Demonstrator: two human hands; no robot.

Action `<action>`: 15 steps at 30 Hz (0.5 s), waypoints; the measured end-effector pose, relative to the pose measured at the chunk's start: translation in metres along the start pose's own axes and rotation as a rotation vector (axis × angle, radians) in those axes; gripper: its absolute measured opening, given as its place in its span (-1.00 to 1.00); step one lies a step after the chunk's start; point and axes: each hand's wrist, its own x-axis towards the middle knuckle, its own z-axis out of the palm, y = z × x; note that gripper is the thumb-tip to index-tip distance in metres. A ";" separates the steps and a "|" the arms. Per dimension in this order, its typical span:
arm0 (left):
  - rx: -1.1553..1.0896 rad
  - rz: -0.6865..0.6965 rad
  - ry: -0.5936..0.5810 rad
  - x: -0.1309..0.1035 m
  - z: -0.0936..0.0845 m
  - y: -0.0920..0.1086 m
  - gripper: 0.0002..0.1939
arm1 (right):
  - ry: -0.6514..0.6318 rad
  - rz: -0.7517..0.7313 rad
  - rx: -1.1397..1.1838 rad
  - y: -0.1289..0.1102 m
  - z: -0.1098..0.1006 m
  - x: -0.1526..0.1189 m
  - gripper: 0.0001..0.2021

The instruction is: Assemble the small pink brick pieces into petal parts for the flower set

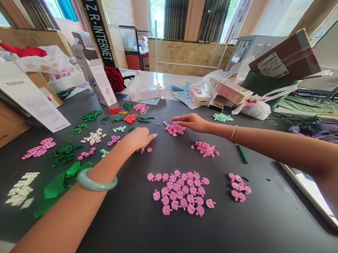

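The pink pile [175, 129] stretches sideways at the right hand [192, 122]; left hand [140, 139] left of it; I cannot tell either grip.

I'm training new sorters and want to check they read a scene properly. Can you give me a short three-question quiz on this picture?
1. Multiple choice: which arm wears the pale green bangle?
(a) left
(b) right
(c) neither

2. True or false: the cream pieces lie to the right of the large spread of flat pink pieces.

3. Fill in the blank: the right hand is at a small pile of ____ pieces.

Key: 1. a; 2. false; 3. pink.
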 end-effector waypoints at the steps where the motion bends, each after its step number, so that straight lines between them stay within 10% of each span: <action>1: 0.008 0.002 0.002 0.000 0.000 0.001 -0.46 | -0.003 -0.008 -0.011 -0.003 -0.002 -0.005 -0.58; 15: 0.170 -0.152 0.074 -0.020 -0.007 0.013 -0.28 | 0.010 0.043 -0.602 -0.023 -0.024 -0.094 -0.72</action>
